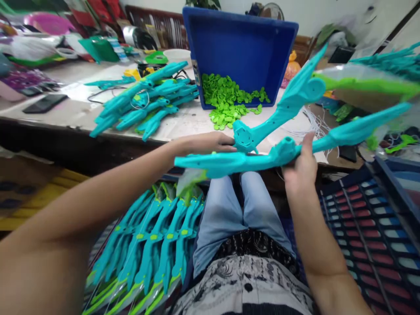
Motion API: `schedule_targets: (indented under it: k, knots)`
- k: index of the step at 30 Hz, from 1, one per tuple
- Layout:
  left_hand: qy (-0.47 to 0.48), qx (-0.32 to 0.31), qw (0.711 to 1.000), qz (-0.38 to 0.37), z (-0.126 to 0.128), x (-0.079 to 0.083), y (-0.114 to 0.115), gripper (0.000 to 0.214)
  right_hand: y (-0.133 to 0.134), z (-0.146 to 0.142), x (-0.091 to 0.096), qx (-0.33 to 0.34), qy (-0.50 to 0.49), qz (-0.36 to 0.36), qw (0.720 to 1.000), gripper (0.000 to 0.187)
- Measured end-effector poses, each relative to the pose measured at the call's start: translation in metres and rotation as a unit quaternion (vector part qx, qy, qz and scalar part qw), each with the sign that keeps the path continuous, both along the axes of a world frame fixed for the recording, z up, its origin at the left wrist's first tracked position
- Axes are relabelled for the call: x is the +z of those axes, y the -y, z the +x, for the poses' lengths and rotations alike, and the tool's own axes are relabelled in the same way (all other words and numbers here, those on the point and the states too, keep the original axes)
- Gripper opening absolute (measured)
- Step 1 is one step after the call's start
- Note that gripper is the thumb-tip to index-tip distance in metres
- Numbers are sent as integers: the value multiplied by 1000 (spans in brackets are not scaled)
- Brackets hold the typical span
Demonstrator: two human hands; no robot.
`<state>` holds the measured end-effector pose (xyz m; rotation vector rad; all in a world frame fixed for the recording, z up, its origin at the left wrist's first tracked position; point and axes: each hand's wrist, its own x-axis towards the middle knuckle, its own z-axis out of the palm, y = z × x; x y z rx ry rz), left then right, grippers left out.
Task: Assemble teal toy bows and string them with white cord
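Observation:
My left hand [210,143] rests near the table's front edge, its fingers touching the round end of a teal plastic bow piece [282,109] that slants up to the right. My right hand [303,164] grips a long teal bow part [236,162] held level above my lap; it stretches from the left past my hand toward the far right. A green strip hangs from its left end. I sit with jeans-clad legs [243,205] under the table.
A tipped blue bin [243,43] spills small green plastic discs [226,103] onto the table. Teal bow parts [147,100] are piled at left on the table. Finished teal-and-green bows [147,249] lie stacked low left. A striped crate [367,236] stands at right.

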<state>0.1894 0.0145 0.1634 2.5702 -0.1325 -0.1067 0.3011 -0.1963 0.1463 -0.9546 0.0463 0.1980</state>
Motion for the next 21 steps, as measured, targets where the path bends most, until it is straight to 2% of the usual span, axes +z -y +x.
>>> schedule_targets:
  k: [2, 4, 7, 10, 13, 15, 17, 19, 21]
  knots:
    - [-56, 3, 998, 7, -8, 0, -10, 34, 8, -15, -34, 8, -61, -49, 997, 49]
    - [-100, 1, 995, -19, -16, -14, -13, 36, 18, -34, -76, 25, -120, -102, 987, 48]
    - [-147, 13, 984, -97, -21, -56, -8, 34, 42, -60, -136, 100, -203, -132, 965, 37]
    - [-182, 34, 968, -171, -20, -105, -2, 31, 71, -75, -173, 185, -258, -153, 936, 30]
    - [-194, 35, 954, -224, -14, -142, 3, 31, 94, -81, -187, 203, -284, -211, 913, 25]
    - [-194, 31, 952, -234, -7, -159, 6, 31, 105, -84, -188, 215, -284, -230, 906, 24]
    - [-198, 31, 957, -210, 0, -169, 9, 31, 115, -87, -187, 235, -289, -248, 894, 24]
    - [-200, 23, 964, -174, 5, -176, 16, 30, 126, -88, -182, 293, -300, -285, 862, 30]
    - [-200, -2, 969, -145, 8, -182, 23, 27, 136, -86, -172, 382, -257, -352, 815, 36]
